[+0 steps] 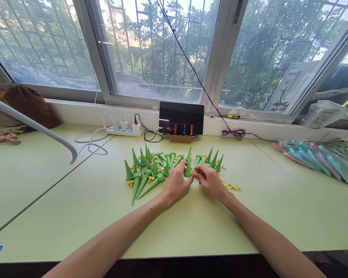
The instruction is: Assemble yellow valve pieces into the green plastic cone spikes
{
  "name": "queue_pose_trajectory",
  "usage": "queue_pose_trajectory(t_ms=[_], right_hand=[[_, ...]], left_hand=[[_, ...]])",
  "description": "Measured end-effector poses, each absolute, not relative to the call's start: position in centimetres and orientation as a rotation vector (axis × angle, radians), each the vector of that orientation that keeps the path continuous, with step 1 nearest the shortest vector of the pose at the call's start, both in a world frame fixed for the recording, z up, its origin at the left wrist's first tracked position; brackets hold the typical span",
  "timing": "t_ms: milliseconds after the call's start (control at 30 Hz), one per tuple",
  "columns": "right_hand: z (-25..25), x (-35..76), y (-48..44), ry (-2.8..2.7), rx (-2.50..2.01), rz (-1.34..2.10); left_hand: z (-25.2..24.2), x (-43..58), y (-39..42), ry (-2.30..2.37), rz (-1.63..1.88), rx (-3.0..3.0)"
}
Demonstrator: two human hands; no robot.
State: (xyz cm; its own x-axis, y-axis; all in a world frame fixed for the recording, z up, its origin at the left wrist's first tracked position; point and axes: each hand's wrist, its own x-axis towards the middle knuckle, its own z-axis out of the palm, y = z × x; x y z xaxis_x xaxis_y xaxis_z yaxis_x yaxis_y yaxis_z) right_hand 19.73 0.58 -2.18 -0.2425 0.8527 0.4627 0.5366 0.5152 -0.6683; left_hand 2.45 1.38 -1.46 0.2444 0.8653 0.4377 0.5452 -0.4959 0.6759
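My left hand (176, 183) is closed round the base of a green plastic spike (188, 168), whose tip points up. From the right, my right hand (210, 181) pinches a small yellow T-shaped valve (194, 171) at the side of that spike's base. The fingertips of both hands almost meet there. To the left lies a cluster of green spikes (145, 179), some upright and some on their sides, with yellow valves among them. A smaller group of upright green spikes (214, 160) stands beyond my right hand. Several loose yellow valves (231, 187) lie right of it.
A phone (182, 129) leans against a black tablet (181, 112) at the back. A power strip (124, 130) with white cables sits back left. Bagged pink and blue pieces (316, 158) lie far right. A white curved bar (34, 125) crosses the left side above the table (75, 216).
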Motion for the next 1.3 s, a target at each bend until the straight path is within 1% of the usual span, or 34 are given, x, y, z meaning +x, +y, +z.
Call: queue_pose_trajectory(t_ms=[1100, 1300], right_hand=[[-1.85, 19.86, 0.46, -1.885, -1.218, 0.584], [-1.85, 19.80, 0.59, -1.883, -1.236, 0.548]], left_hand=[[-2.17, 2.63, 1.09, 1.243, 1.027, 2.277], [-2.46, 2.60, 1.14, 1.214, 1.025, 2.298]])
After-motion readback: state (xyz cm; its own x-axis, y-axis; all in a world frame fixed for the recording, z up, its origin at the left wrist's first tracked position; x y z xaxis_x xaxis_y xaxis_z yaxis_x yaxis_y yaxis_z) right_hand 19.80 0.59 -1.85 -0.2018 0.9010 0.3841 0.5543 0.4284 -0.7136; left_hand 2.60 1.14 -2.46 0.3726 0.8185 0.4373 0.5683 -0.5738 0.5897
